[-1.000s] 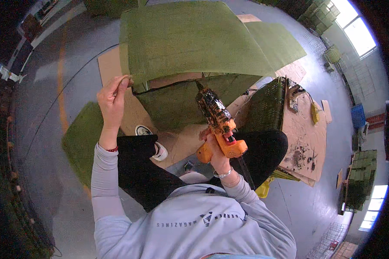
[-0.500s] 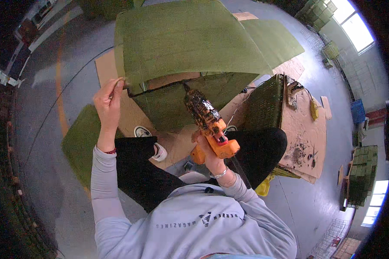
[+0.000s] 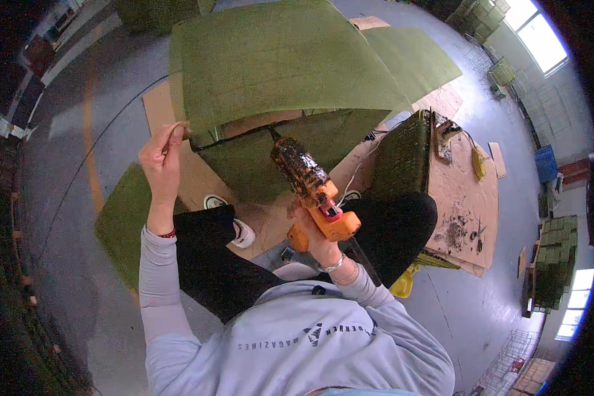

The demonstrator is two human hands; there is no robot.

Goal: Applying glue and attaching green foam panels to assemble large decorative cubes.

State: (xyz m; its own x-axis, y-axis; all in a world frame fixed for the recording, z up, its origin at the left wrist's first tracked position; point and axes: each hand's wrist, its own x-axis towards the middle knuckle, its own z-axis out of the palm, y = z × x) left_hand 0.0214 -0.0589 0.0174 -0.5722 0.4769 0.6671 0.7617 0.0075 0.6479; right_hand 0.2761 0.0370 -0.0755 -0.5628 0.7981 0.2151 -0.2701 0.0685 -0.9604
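Right hand (image 3: 313, 231) grips orange glue gun (image 3: 310, 191); left hand (image 3: 160, 153) pinches green turf sheet (image 3: 277, 59).

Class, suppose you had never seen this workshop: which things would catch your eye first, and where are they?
First, the orange glue gun at centre, gripped in the right hand and aimed under the big green mat that fills the top. The left hand pinches the mat's lower left edge and holds it up. At right lies a stained cardboard sheet.

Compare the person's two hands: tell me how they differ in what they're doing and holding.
The left hand is raised, pinching the corner of the big green mat; the right hand sits lower, gripping the orange glue gun. The left wrist wears a red band, the right a silver bracelet. Both come out of grey sleeves.
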